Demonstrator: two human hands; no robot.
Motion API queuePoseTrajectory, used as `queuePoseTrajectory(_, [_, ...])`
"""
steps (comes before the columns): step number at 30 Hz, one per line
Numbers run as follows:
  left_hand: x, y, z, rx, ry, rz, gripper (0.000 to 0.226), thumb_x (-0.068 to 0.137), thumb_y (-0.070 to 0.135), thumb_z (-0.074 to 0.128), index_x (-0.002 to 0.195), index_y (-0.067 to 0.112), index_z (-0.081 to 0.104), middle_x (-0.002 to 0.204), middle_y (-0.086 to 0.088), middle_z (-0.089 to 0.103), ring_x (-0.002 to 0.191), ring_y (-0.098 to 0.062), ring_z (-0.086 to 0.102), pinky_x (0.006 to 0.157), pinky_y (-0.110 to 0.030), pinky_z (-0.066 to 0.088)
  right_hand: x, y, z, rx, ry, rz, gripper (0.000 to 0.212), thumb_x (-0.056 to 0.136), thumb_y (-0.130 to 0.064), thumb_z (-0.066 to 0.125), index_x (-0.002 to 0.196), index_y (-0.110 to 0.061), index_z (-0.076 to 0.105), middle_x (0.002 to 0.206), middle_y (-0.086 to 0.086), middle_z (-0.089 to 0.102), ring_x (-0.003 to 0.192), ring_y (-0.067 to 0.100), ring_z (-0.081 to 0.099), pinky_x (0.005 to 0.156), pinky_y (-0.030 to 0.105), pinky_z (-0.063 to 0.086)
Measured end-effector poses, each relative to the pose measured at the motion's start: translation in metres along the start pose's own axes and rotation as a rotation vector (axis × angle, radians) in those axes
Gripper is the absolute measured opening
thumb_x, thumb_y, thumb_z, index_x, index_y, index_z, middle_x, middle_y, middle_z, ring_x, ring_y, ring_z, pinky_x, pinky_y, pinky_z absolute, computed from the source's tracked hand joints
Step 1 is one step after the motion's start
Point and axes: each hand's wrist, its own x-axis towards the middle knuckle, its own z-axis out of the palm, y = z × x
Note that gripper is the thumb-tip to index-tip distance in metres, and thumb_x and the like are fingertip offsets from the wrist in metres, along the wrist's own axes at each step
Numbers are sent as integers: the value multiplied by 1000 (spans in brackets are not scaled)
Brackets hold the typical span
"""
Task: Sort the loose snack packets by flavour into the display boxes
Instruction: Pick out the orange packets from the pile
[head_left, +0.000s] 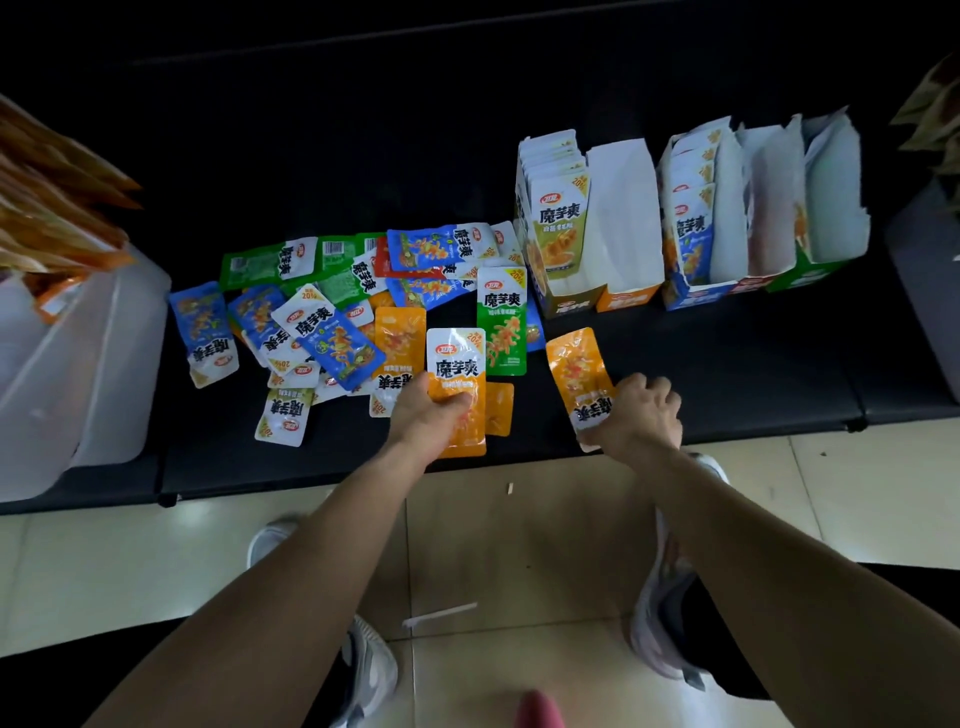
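Across the upper half, a long black padded bench, everything beyond it lost in shadow. Below, pale tiled floor with a few scraps of litter, and two light sports shoes near the bench's foot.

At the bench's left end, a translucent plastic bin, cut off by the frame edge, heaped with orange-brown bags too blurred to read.

Toward the right on the bench, a row of open display boxes side by side. Leftmost packed with upright olive-fronted packets; next orange-based, seemingly showing only white lining; then a blue one, part filled; last a green one, its inside hidden by torn white flaps.

Left of the boxes, a pile of loose packets in blue, green, orange and a little red. All overlapping, some upside down, most with a white band and bold black characters.

Left hand clasping an orange packet by its lower half, thumb across the front, upright over the pile's near edge. Right hand curled round the white end of a second orange packet, upside down and tilted, in front of the boxes.
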Motion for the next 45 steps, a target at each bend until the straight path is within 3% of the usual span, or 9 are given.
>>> queuePoseTrajectory(9, [-2,8,-3,-66,43,-17,42,99,26,57,139,22,44,129,9,51,113,-13,49,92,-31,40,2,4,-46,441,-112,-341,18,92,-19,70,108,-26,67,97,-5,68,90,13,64,64,24,44])
queuePoseTrajectory(14, [-4,20,-2,-193,-4,-74,54,102,24,53,152,19,34,151,-2,42,125,-21,50,96,-29,37,0,-15,-84,307,-375,-449,15,91,-26,73,102,-15,72,97,-2,73,87,10,67,75,29,50])
queuePoseTrajectory(17, [-13,26,6,-230,-127,-86,43,103,26,52,145,17,46,134,6,51,106,-12,58,88,-27,43,-10,-39,-84,316,-479,-538,10,89,-24,76,96,-17,73,85,-9,74,77,2,68,67,21,48])
queuePoseTrajectory(23, [-20,20,8,-120,-309,-5,11,97,42,60,107,37,61,100,7,72,92,-12,69,75,-28,53,-21,-72,-50,441,-108,-460,30,77,-35,86,82,-25,59,78,-13,65,71,4,62,53,19,40])
queuePoseTrajectory(28, [-4,-2,-22,-191,-50,-93,26,97,37,60,121,29,57,111,2,65,94,-15,66,79,-35,55,-26,-72,1,306,-47,-375,30,97,-42,61,117,-19,59,111,3,65,90,17,64,71,36,55])
queuePoseTrajectory(31, [5,-16,-44,-244,83,-148,23,99,35,58,121,28,55,104,5,59,87,-12,60,67,-29,48,-32,-78,35,71,-132,-391,59,89,-56,65,134,-22,50,128,5,51,116,26,55,92,46,51])
queuePoseTrajectory(36, [16,-35,-68,-282,197,-174,23,99,32,58,121,31,51,111,0,59,93,-19,59,77,-33,46,-46,-103,69,-111,12,-385,85,71,-68,75,131,-17,44,130,7,44,121,29,47,94,45,46])
queuePoseTrajectory(41, [20,-42,-78,-309,207,-222,32,97,33,60,128,23,54,114,-3,65,99,-24,64,91,-45,52,-41,-105,64,-22,-35,-349,60,76,-43,82,113,-18,41,110,6,64,102,30,64,81,41,48])
queuePoseTrajectory(45, [18,-44,-67,-312,141,-229,18,98,29,60,115,27,55,99,5,61,81,-10,58,65,-28,44,-30,-79,36,201,-96,-204,39,87,-38,70,120,-23,54,104,3,64,101,28,64,75,34,45])
